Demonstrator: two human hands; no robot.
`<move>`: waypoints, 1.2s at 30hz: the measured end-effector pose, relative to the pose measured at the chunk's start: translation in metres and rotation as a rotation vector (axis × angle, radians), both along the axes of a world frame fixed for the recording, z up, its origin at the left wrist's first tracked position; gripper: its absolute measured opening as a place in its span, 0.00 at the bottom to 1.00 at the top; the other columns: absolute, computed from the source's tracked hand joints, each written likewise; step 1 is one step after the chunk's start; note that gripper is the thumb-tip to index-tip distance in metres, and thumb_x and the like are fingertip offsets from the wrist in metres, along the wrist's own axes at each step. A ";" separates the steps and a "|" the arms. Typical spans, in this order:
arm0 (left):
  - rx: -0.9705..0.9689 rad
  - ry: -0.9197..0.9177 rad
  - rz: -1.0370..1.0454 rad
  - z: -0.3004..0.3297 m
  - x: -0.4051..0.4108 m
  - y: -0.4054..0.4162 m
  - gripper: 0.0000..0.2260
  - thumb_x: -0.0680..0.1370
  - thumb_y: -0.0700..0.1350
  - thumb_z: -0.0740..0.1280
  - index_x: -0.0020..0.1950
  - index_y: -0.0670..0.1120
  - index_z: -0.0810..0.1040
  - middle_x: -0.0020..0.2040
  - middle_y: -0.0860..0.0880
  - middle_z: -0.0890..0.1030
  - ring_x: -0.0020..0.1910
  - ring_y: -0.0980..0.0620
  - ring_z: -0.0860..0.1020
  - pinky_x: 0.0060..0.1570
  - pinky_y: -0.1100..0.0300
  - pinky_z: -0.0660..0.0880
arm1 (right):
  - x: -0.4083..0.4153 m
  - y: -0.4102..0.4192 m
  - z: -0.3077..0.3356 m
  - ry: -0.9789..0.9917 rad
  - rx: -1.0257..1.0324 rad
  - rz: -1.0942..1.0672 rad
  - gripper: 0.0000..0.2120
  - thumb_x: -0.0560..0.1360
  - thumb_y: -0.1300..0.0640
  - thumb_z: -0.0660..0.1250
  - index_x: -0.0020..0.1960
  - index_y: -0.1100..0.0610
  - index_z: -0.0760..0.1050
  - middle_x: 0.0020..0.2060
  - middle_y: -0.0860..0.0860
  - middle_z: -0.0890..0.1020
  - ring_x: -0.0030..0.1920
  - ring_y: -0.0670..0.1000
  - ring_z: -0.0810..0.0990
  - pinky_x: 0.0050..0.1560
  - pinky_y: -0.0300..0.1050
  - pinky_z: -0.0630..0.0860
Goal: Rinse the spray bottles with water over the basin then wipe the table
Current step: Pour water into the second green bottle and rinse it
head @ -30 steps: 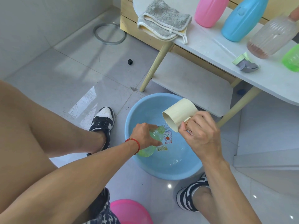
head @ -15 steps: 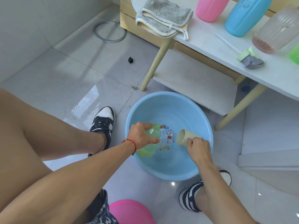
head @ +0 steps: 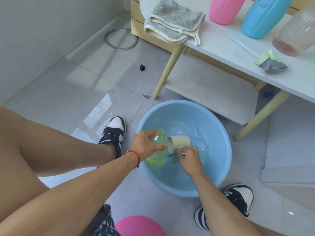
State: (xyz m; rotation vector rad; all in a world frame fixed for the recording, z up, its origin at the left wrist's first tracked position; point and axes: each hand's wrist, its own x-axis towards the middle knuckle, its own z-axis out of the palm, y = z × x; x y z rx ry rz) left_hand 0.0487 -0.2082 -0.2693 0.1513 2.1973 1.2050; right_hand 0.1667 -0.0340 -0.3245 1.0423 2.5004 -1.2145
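The green bottle is gripped around its body by the left hand and held over the blue basin, its long axis near upright, open neck uppermost. The cream cup, held by the right hand, lies just right of the neck, tipped with its mouth toward the bottle.

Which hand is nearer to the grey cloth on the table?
Left. The left hand grips the green bottle over the basin, below the cloth. The right hand holds the cup lower, farther from it.
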 end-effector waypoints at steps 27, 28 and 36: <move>-0.099 0.327 -0.268 0.013 0.011 0.021 0.29 0.65 0.54 0.82 0.65 0.53 0.82 0.48 0.52 0.83 0.54 0.50 0.80 0.52 0.60 0.75 | 0.023 0.048 0.130 0.494 0.134 -0.398 0.23 0.70 0.55 0.71 0.31 0.67 0.61 0.27 0.63 0.64 0.30 0.66 0.71 0.32 0.45 0.60; -0.101 0.330 -0.270 0.014 0.011 0.021 0.29 0.65 0.54 0.82 0.65 0.53 0.82 0.49 0.51 0.84 0.55 0.49 0.80 0.53 0.59 0.76 | 0.023 0.046 0.134 0.502 0.156 -0.382 0.23 0.70 0.54 0.71 0.32 0.68 0.62 0.27 0.65 0.65 0.29 0.63 0.69 0.33 0.45 0.60; -0.127 0.360 -0.285 0.014 0.012 0.022 0.29 0.65 0.55 0.82 0.65 0.53 0.82 0.55 0.50 0.85 0.57 0.47 0.81 0.57 0.55 0.77 | 0.015 0.031 0.155 0.554 0.358 -0.220 0.24 0.74 0.58 0.72 0.31 0.65 0.61 0.27 0.54 0.63 0.30 0.51 0.59 0.32 0.48 0.60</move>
